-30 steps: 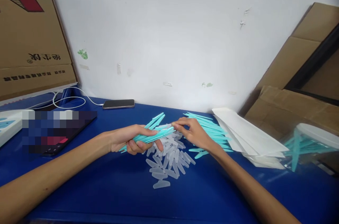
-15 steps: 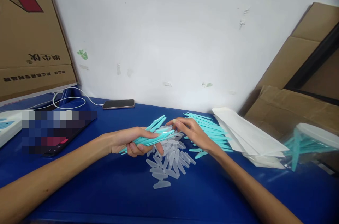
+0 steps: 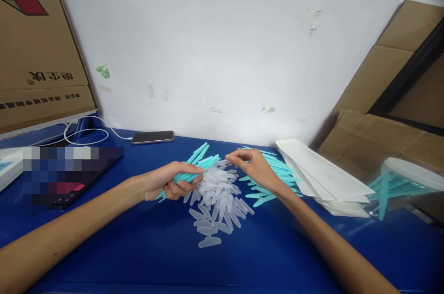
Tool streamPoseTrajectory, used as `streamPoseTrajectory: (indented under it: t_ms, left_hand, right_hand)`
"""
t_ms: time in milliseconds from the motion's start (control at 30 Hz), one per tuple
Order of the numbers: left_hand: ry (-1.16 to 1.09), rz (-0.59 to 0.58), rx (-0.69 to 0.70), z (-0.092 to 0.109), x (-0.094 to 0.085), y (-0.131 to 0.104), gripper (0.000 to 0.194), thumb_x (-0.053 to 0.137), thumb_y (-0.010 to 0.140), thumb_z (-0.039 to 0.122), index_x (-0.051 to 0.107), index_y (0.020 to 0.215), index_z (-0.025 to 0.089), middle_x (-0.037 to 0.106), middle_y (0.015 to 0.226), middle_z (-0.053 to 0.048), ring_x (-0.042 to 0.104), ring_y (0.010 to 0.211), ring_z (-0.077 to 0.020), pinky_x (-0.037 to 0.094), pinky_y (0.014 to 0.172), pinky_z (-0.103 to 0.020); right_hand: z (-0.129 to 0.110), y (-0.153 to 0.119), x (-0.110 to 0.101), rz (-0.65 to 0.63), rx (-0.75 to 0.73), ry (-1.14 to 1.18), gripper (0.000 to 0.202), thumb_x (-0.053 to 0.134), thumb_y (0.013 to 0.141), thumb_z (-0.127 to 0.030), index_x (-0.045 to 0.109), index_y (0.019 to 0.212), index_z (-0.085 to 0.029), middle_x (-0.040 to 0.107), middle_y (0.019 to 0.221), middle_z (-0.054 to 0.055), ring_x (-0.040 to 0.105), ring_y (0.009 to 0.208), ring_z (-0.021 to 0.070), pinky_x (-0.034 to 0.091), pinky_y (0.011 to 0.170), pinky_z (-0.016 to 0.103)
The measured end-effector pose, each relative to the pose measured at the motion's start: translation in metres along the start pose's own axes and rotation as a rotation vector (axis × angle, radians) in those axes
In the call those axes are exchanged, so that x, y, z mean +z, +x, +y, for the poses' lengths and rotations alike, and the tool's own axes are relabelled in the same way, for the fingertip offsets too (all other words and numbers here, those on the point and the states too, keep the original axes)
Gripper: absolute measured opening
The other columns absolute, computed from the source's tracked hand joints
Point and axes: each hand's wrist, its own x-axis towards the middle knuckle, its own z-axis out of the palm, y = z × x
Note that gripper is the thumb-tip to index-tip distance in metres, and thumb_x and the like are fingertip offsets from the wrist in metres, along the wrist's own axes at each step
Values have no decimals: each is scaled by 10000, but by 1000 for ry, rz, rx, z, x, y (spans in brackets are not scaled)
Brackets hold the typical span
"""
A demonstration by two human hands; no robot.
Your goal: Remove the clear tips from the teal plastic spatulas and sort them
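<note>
My left hand (image 3: 180,180) is wrapped round a bundle of teal eyebrow razors (image 3: 199,163), their ends fanned out up and to the right. Just right of those ends, my right hand (image 3: 255,169) pinches a translucent blade cap (image 3: 222,162) between thumb and fingertips. Beneath and between the hands lies a loose heap of translucent caps (image 3: 218,192) on the blue table (image 3: 145,247). More teal razors (image 3: 277,169) lie in a spread pile behind and under my right hand, which partly hides them.
White paper sleeves (image 3: 319,173) lie right of the razor pile, beside a clear tub (image 3: 409,183) holding more teal razors. A phone (image 3: 152,137) on a white cable lies at the back by the wall. Cardboard boxes stand left (image 3: 38,53) and right (image 3: 378,71).
My right hand has closed its fingertips on a translucent cap near the bundle's ends. My left hand has drawn its fingers in round the razors. The view has shifted slightly.
</note>
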Motion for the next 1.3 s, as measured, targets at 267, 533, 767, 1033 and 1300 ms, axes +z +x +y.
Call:
streamPoseTrajectory:
  t_ms: [267,533,767,1033,1300]
  left_hand:
    - [83,352,209,-7,3,8,628,604,879,550,220,518,210,154,460,91,76,412,-45,73,396,-243]
    - [105,780,734,-25,-12,26,536,649,871,446,269,571,216,222,489,101,168,415,-46,139,394,-204]
    - [177,800,574,-35,-29,37,507,628,858,441,292,542,231,276,422,94,245,339,-52,198,339,-204]
    - [250,793,549,-31,-21,33,508,626,855,406,294,517,223,259,430,89,218,370,-49,177,364,-212]
    - [522,746,711,-28,9,21,450,594,880,379,323,568,201,252,546,71,240,498,-75,213,477,-231]
  right_hand:
    - [5,-3,15,-153,-130,-59,302,534,967,-408,771,965,-221,756,895,31,675,774,171,486,696,282]
    - [1,-3,13,-101,-99,-84,394,466,991,-475,767,950,-225,760,942,37,681,771,171,476,643,268]
    - [-1,-5,15,-110,-107,-98,430,448,996,-480,750,880,-197,732,772,33,645,660,149,420,574,246]
    - [-4,-6,20,-16,-123,-123,419,434,1000,-492,741,982,-208,731,835,48,649,717,178,448,632,285]
    - [-28,-18,33,-57,-264,-313,422,425,1013,-475,509,1390,-304,661,1102,50,595,999,219,441,916,421]
